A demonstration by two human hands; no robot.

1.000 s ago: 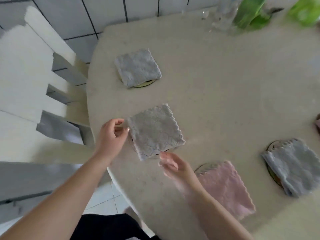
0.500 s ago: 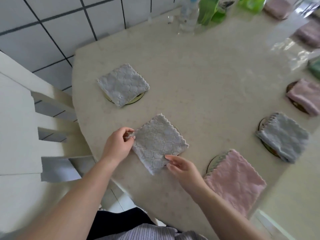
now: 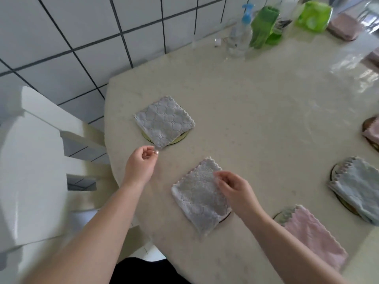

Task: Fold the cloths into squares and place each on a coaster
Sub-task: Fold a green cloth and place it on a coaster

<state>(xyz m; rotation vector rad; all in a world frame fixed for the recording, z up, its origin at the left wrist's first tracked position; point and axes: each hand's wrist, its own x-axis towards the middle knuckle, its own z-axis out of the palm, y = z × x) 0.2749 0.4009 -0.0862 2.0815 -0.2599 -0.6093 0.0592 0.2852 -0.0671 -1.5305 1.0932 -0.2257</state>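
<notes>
Two folded grey cloths lie on the beige table [image 3: 256,103]. The far grey cloth [image 3: 164,121] covers a yellow-rimmed coaster [image 3: 181,138]. The fingertips of my left hand [image 3: 141,165] are curled and meet at that cloth's near corner, seemingly pinching it. The near grey cloth [image 3: 199,199] lies over a dark-rimmed coaster [image 3: 225,217], of which only a sliver shows. My right hand [image 3: 235,191] lies on this cloth's right side, its curled fingers gripping the upper right edge.
More folded cloths sit on coasters to the right: a pink cloth [image 3: 313,236], a blue-grey cloth [image 3: 356,191] and another pink cloth [image 3: 372,132]. A spray bottle [image 3: 240,35] and green items [image 3: 264,25] stand at the back. A white chair [image 3: 41,160] is at the left.
My left hand let go of the near grey cloth's left corner and moved up to the far cloth's near corner. My right hand shifted from the near cloth's bottom edge to its upper right edge.
</notes>
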